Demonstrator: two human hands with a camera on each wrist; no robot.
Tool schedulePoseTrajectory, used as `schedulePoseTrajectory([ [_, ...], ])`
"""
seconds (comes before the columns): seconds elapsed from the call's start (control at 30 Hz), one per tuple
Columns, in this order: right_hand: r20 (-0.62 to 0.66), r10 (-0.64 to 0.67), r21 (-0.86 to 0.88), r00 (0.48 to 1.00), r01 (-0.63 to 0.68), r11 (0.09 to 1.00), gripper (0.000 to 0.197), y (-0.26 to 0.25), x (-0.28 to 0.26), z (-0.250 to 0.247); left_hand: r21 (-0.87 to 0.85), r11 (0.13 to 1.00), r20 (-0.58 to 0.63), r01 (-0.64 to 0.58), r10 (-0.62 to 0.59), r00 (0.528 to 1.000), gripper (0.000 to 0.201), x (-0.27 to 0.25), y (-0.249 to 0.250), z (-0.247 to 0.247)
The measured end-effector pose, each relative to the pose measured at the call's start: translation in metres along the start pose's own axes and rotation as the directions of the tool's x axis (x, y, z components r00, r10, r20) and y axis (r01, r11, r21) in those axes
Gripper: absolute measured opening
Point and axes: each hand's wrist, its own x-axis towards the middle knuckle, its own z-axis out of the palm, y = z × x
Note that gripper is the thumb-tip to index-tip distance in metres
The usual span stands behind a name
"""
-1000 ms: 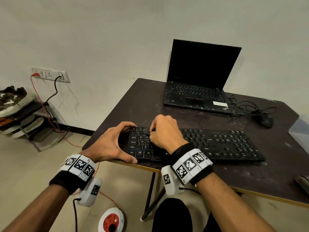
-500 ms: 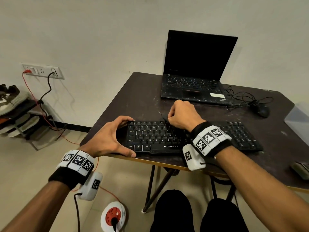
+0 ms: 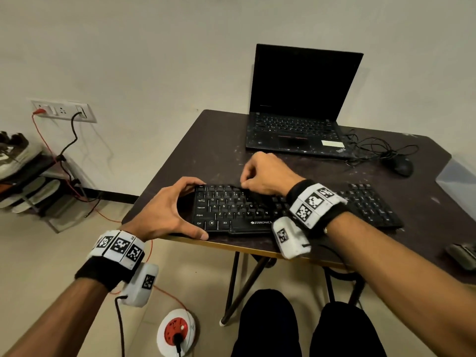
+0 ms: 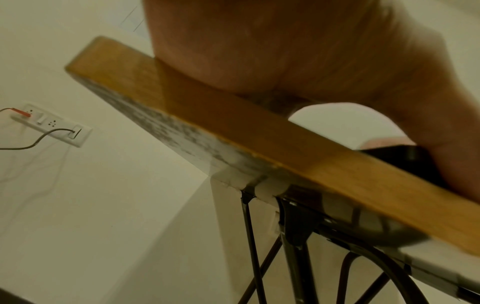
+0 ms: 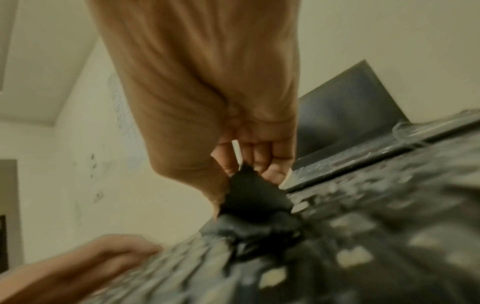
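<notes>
A black Zebronics keyboard [image 3: 231,210] lies along the near edge of the dark table [image 3: 206,150]. My left hand [image 3: 199,208] grips its left end, thumb on the near edge and fingers curled over the far corner. My right hand [image 3: 247,182] hovers over the top key rows with fingers curled. The right wrist view shows this hand [image 5: 233,164] pinching a small black piece [image 5: 249,195], apparently cloth, whose lower end touches the keyboard [image 5: 363,236]. In the left wrist view the left hand [image 4: 285,51] rests on the table's wooden edge [image 4: 233,133].
An open black laptop [image 3: 296,119] stands behind the keyboard, with a mouse [image 3: 399,166] and tangled cable to its right. A clear plastic box [image 3: 458,181] and a grey object [image 3: 463,253] sit at the right edge. A red extension reel [image 3: 177,331] lies on the floor.
My right hand has slid from the keyboard's left keys away and to the right, up to the top rows, still pinching the black piece. The left hand kept its grip.
</notes>
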Motion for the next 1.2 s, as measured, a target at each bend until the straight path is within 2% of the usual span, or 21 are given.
schedulePoseTrajectory([
  [0.1, 0.032, -0.076, 0.011, 0.997, 0.076, 0.997, 0.016, -0.026, -0.001, 0.017, -0.021, 1.000, -0.005, 0.005, -0.005, 1.000, 0.105, -0.002, -0.001, -0.002],
  [0.27, -0.021, 0.166, -0.078, 0.986, -0.167, 0.983, 0.012, 0.030, -0.027, -0.017, -0.008, 1.000, -0.003, 0.001, -0.001, 1.000, 0.104, 0.000, 0.000, 0.000],
  [0.3, -0.026, 0.169, -0.075, 0.985, -0.171, 0.982, 0.013, 0.033, -0.032, -0.018, -0.002, 1.000, -0.002, 0.002, -0.002, 1.000, 0.104, 0.000, 0.000, 0.000],
  [0.47, 0.013, -0.024, 0.058, 1.000, 0.023, 0.998, 0.014, -0.022, -0.030, 0.018, -0.024, 0.999, 0.004, 0.021, -0.021, 1.000, 0.107, 0.000, -0.002, -0.001],
  [0.5, 0.014, -0.031, 0.066, 0.999, 0.030, 0.997, 0.012, -0.024, -0.031, 0.020, -0.034, 0.999, 0.006, 0.024, -0.024, 1.000, 0.107, 0.000, -0.002, -0.002],
  [0.57, 0.001, 0.027, 0.041, 1.000, -0.027, 0.999, 0.015, -0.009, -0.038, 0.013, -0.048, 0.998, 0.006, 0.029, -0.029, 1.000, 0.108, -0.001, -0.002, -0.003],
  [0.67, -0.070, 0.183, -0.014, 0.981, -0.184, 0.983, 0.019, 0.021, -0.053, -0.007, -0.045, 0.999, -0.003, 0.022, -0.022, 1.000, 0.108, -0.001, -0.002, -0.001],
  [0.7, -0.086, 0.190, 0.008, 0.978, -0.190, 0.982, 0.019, 0.021, -0.056, -0.007, -0.043, 0.999, -0.006, 0.024, -0.024, 1.000, 0.108, -0.001, -0.002, 0.000],
  [0.87, 0.000, -0.064, 0.098, 0.998, 0.064, 0.993, 0.016, -0.036, -0.062, 0.031, -0.070, 0.997, -0.004, 0.040, -0.041, 0.999, 0.109, -0.002, 0.000, -0.001],
  [0.93, -0.020, -0.030, 0.097, 0.999, 0.032, 0.995, 0.012, -0.026, -0.067, 0.028, -0.080, 0.996, -0.003, 0.041, -0.042, 0.999, 0.109, -0.002, 0.001, 0.000],
  [1.07, -0.155, 0.148, 0.063, 0.977, -0.140, 0.988, 0.012, 0.013, -0.076, 0.005, -0.057, 0.998, -0.008, 0.040, -0.040, 0.999, 0.105, -0.001, 0.000, 0.000],
  [1.2, -0.102, 0.009, 0.079, 0.995, -0.001, 0.997, 0.015, -0.026, -0.064, 0.032, -0.062, 0.997, -0.006, 0.044, -0.044, 0.999, 0.107, -0.002, 0.001, 0.000],
])
